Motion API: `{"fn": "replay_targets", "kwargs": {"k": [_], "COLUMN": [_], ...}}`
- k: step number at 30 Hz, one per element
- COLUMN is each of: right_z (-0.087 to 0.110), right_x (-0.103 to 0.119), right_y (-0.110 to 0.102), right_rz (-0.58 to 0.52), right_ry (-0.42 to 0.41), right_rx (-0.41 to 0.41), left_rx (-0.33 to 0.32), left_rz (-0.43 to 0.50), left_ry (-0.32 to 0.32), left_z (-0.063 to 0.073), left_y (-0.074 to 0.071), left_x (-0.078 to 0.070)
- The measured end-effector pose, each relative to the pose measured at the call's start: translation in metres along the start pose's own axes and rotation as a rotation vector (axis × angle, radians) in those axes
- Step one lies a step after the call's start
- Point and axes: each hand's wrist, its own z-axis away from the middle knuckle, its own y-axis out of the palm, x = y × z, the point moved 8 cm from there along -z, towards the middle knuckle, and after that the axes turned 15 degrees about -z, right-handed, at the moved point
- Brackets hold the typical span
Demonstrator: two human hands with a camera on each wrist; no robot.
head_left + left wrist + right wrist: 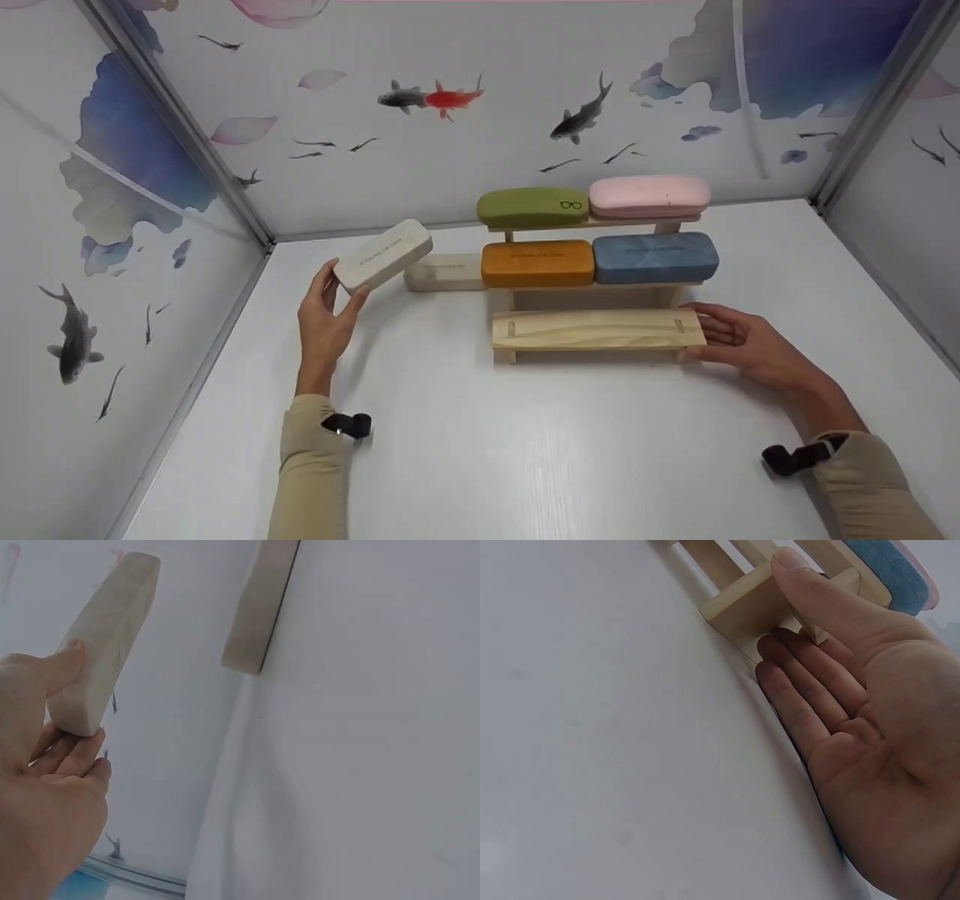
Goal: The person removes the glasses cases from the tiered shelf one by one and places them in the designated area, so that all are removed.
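My left hand [324, 322] grips the lower end of a white glasses case [384, 255], thumb on one side and fingers on the other. The case is tilted, its far end raised to the right. A second white glasses case [446, 272] lies on the table, left of the tiered wooden rack [585, 330]. At the right end of the rack's lowest tier is my right hand [750, 349], thumb at the front edge and fingers behind. In the right wrist view the thumb [810, 585] lies against the wood.
On the top tier sit a green glasses case [532, 208] and a pink one [649, 196]. The middle tier bears an orange case [537, 264] and a blue one [655, 258]. Printed panels [487, 45] wall in the white table [525, 457] at the back and sides.
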Motion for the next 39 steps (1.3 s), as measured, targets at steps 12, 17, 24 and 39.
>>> {"fn": "replay_targets", "kwargs": {"k": [12, 17, 24, 39], "right_z": [0.0, 0.001, 0.003, 0.0], "right_x": [-0.001, -0.001, 0.002, -0.002], "right_y": [0.0, 0.0, 0.001, -0.001], "right_rz": [0.004, 0.009, 0.005, -0.005], "right_ry": [0.021, 0.036, 0.021, 0.02], "right_rx": [-0.006, -0.014, -0.004, -0.006], "left_rx": [0.039, 0.046, 0.087, 0.387], "left_rz": [-0.081, -0.105, -0.15, -0.397], "left_ry": [-0.154, -0.215, -0.238, -0.31], "left_z": [-0.004, -0.003, -0.005, -0.002], "left_y": [-0.002, -0.006, -0.013, -0.025], "left_x": [0.05, 0.059, 0.066, 0.087]}}
